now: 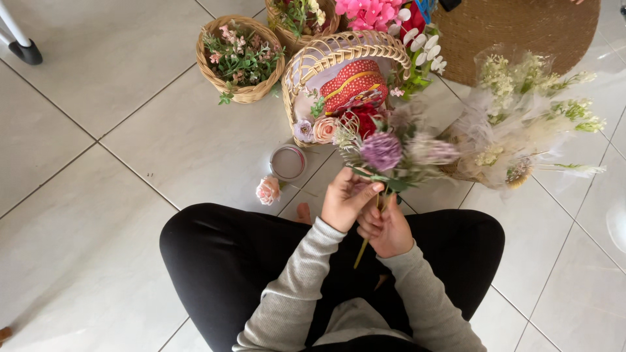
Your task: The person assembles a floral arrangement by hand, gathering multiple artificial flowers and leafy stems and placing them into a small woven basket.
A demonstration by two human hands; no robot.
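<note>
Just below the tipped wicker basket (326, 58), over the person's crossed legs, a small bunch of artificial flowers (391, 153) was held upright. The right hand (387, 229) was closed around the thin green stems, low down, and the left hand (345, 197) pinched them higher up, thumb against fingers, just under the purple bloom. The bunch looked light and a little floppy: soft fabric petals, wispy grasses, stiff wiry stems that would probably bend before they broke. The stems seemed the safest place to grip, since the heads would crush. Left of the basket's mouth a round tin (288, 161) and a loose pink rose (268, 190) lay on glossy tile; right of it lay a gauzy wrapped bouquet (521, 130).
</note>
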